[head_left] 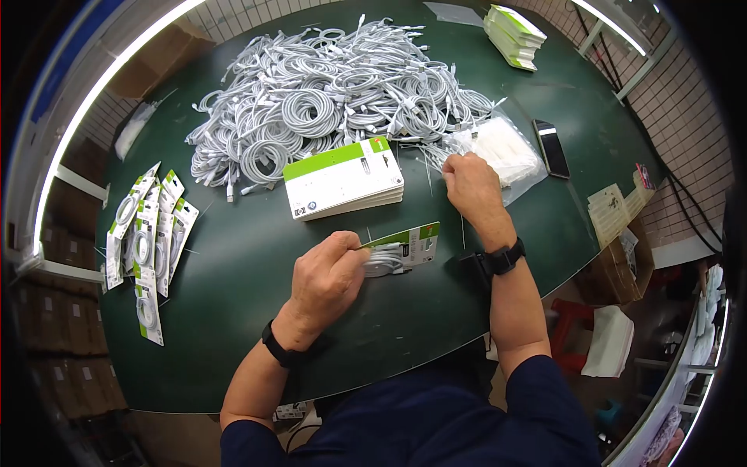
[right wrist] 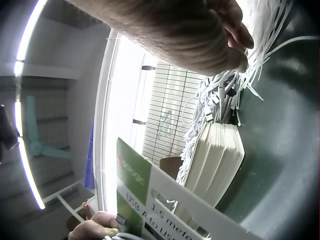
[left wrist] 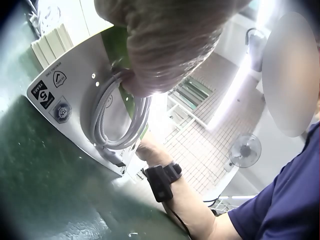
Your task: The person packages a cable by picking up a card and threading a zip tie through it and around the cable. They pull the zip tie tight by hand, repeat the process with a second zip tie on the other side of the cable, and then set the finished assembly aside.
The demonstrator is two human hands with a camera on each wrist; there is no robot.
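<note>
My left hand (head_left: 327, 268) grips a green and white retail card (head_left: 422, 244) with a coiled white USB cable (head_left: 383, 260) against it. In the left wrist view the coil (left wrist: 120, 115) lies flat on the card's printed face, thumb and fingers at the green edge. My right hand (head_left: 475, 191) reaches to the loose white cable ties (head_left: 430, 161) beside a clear plastic bag (head_left: 531, 167). Its fingertips are bent down among the ties (right wrist: 257, 60), and a small gap shows between thumb and forefinger in the right wrist view.
A stack of blank cards (head_left: 342, 183) stands ahead, before a large heap of coiled cables (head_left: 311, 109). Several carded cables (head_left: 144, 241) lie at the left. Another card stack (head_left: 513, 37) is at the back right, and a phone (head_left: 552, 148) lies beside the bag.
</note>
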